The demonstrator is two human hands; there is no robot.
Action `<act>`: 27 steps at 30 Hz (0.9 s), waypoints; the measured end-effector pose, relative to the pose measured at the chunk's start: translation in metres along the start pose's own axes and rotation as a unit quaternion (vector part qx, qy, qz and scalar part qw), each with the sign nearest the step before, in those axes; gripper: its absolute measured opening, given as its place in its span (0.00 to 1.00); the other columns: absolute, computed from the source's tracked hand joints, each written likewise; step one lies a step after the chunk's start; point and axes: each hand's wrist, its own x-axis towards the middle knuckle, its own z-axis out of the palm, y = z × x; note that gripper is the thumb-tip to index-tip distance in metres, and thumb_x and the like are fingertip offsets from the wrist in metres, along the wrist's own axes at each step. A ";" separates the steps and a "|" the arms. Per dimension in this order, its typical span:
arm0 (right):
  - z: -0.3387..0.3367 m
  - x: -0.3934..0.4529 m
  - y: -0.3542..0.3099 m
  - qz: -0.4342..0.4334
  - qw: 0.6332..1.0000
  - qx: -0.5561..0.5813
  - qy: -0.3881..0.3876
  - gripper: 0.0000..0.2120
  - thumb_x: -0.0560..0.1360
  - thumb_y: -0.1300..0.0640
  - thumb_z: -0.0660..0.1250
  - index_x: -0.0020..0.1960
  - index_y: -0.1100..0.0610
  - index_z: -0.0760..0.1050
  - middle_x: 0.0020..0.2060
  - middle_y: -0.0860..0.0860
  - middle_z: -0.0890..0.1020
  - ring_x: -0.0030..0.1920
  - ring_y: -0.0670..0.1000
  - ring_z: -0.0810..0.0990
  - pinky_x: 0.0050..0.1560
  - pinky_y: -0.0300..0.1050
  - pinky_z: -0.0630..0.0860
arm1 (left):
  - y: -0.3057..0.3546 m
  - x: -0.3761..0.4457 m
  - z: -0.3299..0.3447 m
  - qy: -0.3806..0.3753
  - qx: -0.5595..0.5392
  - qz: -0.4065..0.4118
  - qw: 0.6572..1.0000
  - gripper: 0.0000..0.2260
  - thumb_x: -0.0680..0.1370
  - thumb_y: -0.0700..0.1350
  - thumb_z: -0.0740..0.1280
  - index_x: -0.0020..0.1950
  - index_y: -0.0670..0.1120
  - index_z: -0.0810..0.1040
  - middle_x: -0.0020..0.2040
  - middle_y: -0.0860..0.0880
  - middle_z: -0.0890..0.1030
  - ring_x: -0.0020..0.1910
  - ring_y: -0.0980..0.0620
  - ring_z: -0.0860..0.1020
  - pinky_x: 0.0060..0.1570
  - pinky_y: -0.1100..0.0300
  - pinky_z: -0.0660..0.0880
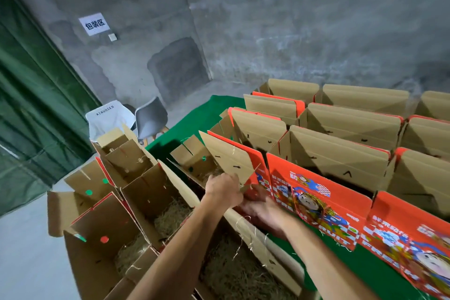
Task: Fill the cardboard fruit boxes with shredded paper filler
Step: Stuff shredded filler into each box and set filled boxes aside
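Several open cardboard fruit boxes with red printed fronts [316, 192] stand in rows on a green table [202, 114]. My left hand [222, 191] grips the lower corner of a raised brown flap [229, 156] on the nearest left box of the rows. My right hand [260, 210] is just below and to its right, fingers curled at the same box's red edge; what it holds is blurred. Tan shredded paper filler [233, 273] lies in a large carton under my arms, with more filler [170, 219] in the boxes to the left.
Open boxes [102, 221] stand on the floor at the left. A grey chair [151, 117] and a white chair [109, 117] are behind them. A green curtain [31, 105] hangs at the left, and a concrete wall is behind.
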 end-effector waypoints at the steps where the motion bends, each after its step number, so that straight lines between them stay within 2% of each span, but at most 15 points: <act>1: -0.002 -0.002 0.000 -0.004 1.000 0.002 -0.001 0.23 0.77 0.61 0.69 0.69 0.47 0.68 0.56 0.53 0.81 0.56 0.53 0.80 0.67 0.56 0.72 | 0.007 -0.001 -0.003 0.022 -0.016 0.008 1.000 0.13 0.76 0.48 0.61 0.58 0.48 0.78 0.53 0.48 0.82 0.56 0.45 0.79 0.65 0.47 0.69; 3: -0.008 -0.013 -0.004 -0.038 0.999 0.020 0.010 0.25 0.77 0.67 0.67 0.67 0.43 0.70 0.59 0.50 0.79 0.56 0.52 0.81 0.67 0.57 0.73 | 0.023 -0.006 -0.012 0.071 -0.048 0.032 0.996 0.12 0.78 0.49 0.60 0.56 0.48 0.78 0.51 0.47 0.82 0.54 0.44 0.79 0.62 0.48 0.71; 4: -0.013 -0.021 -0.007 -0.068 0.997 0.022 0.042 0.24 0.77 0.71 0.65 0.64 0.47 0.73 0.58 0.50 0.78 0.54 0.51 0.80 0.68 0.59 0.72 | 0.032 -0.009 -0.017 0.099 -0.061 0.051 0.992 0.10 0.78 0.48 0.60 0.54 0.48 0.78 0.50 0.47 0.82 0.52 0.43 0.80 0.59 0.49 0.72; 6: -0.030 -0.041 -0.011 -0.121 0.978 -0.043 0.163 0.18 0.77 0.73 0.63 0.58 0.53 0.75 0.60 0.52 0.78 0.55 0.52 0.78 0.69 0.59 0.71 | 0.053 -0.016 -0.029 0.154 -0.094 0.104 0.978 0.08 0.77 0.47 0.61 0.50 0.48 0.79 0.48 0.47 0.83 0.50 0.43 0.81 0.53 0.53 0.74; 7: -0.043 -0.061 -0.012 -0.157 0.958 -0.102 0.215 0.16 0.77 0.70 0.65 0.59 0.52 0.74 0.61 0.50 0.78 0.58 0.50 0.77 0.67 0.55 0.73 | 0.066 -0.020 -0.033 0.183 -0.119 0.139 0.966 0.08 0.76 0.46 0.62 0.50 0.49 0.79 0.48 0.48 0.83 0.50 0.44 0.80 0.51 0.54 0.74; 8: -0.056 -0.083 -0.010 -0.186 0.933 -0.152 0.268 0.17 0.76 0.66 0.68 0.61 0.50 0.74 0.62 0.47 0.78 0.60 0.47 0.76 0.64 0.48 0.74 | 0.084 -0.025 -0.037 0.209 -0.147 0.182 0.949 0.08 0.75 0.44 0.63 0.50 0.49 0.80 0.49 0.49 0.82 0.51 0.45 0.80 0.50 0.55 0.74; 9: -0.072 -0.104 -0.003 -0.220 0.879 -0.237 0.350 0.21 0.73 0.62 0.70 0.64 0.49 0.72 0.62 0.44 0.77 0.61 0.45 0.74 0.64 0.44 0.72 | 0.105 -0.030 -0.038 0.231 -0.169 0.236 0.929 0.10 0.73 0.43 0.64 0.52 0.51 0.80 0.52 0.50 0.82 0.54 0.46 0.78 0.52 0.55 0.74; 10: -0.091 -0.131 0.007 -0.237 0.819 -0.310 0.420 0.24 0.71 0.60 0.71 0.66 0.49 0.72 0.64 0.44 0.75 0.63 0.46 0.73 0.66 0.43 0.70 | 0.132 -0.037 -0.039 0.246 -0.175 0.295 0.907 0.14 0.71 0.42 0.65 0.55 0.51 0.80 0.55 0.51 0.81 0.57 0.47 0.77 0.55 0.55 0.73; 11: -0.110 -0.158 0.020 -0.235 0.769 -0.361 0.472 0.27 0.69 0.60 0.71 0.67 0.51 0.72 0.65 0.46 0.75 0.65 0.49 0.72 0.68 0.46 0.69 | 0.164 -0.044 -0.038 0.255 -0.168 0.348 0.886 0.18 0.70 0.42 0.66 0.59 0.51 0.79 0.58 0.52 0.80 0.60 0.48 0.76 0.57 0.54 0.72; 13: -0.144 -0.205 0.038 -0.169 0.713 -0.417 0.538 0.29 0.65 0.61 0.72 0.66 0.55 0.74 0.64 0.52 0.76 0.64 0.56 0.73 0.68 0.54 0.69 | 0.229 -0.061 -0.034 0.254 -0.148 0.420 0.859 0.23 0.68 0.43 0.66 0.63 0.51 0.76 0.63 0.54 0.77 0.64 0.49 0.73 0.62 0.53 0.70; 16: -0.189 -0.258 0.061 0.004 0.700 -0.477 0.532 0.26 0.66 0.60 0.71 0.64 0.57 0.76 0.61 0.54 0.79 0.64 0.58 0.75 0.67 0.52 0.69 | 0.311 -0.088 -0.027 0.224 -0.118 0.448 0.857 0.25 0.67 0.42 0.65 0.65 0.51 0.75 0.68 0.55 0.73 0.68 0.51 0.68 0.65 0.53 0.67; 18: -0.208 -0.282 0.075 0.058 0.693 -0.498 0.519 0.19 0.70 0.58 0.68 0.61 0.53 0.77 0.58 0.51 0.82 0.61 0.55 0.77 0.64 0.48 0.69 | 0.345 -0.100 -0.018 0.198 -0.090 0.444 0.869 0.21 0.70 0.43 0.65 0.62 0.50 0.77 0.65 0.54 0.75 0.68 0.50 0.68 0.63 0.54 0.65; 21: -0.215 -0.303 0.092 0.077 0.691 -0.508 0.509 0.12 0.68 0.62 0.68 0.50 0.54 0.81 0.46 0.51 0.86 0.49 0.55 0.83 0.55 0.48 0.74 | 0.365 -0.118 0.000 0.166 -0.081 0.428 0.885 0.15 0.72 0.42 0.64 0.59 0.50 0.79 0.59 0.52 0.80 0.63 0.49 0.74 0.62 0.55 0.66; 24: -0.213 -0.324 0.101 0.087 0.676 -0.529 0.505 0.11 0.65 0.64 0.71 0.44 0.52 0.81 0.39 0.50 0.85 0.40 0.55 0.84 0.44 0.46 0.77 | 0.369 -0.138 0.016 0.173 -0.099 0.429 0.881 0.13 0.73 0.41 0.64 0.56 0.50 0.77 0.55 0.52 0.82 0.59 0.48 0.77 0.59 0.54 0.66; 27: -0.205 -0.354 0.108 0.095 0.678 -0.544 0.486 0.10 0.70 0.60 0.68 0.48 0.49 0.80 0.43 0.47 0.85 0.43 0.54 0.84 0.45 0.45 0.77 | 0.366 -0.170 0.020 0.179 -0.106 0.444 0.872 0.12 0.74 0.42 0.65 0.56 0.51 0.76 0.53 0.52 0.82 0.57 0.48 0.76 0.57 0.54 0.65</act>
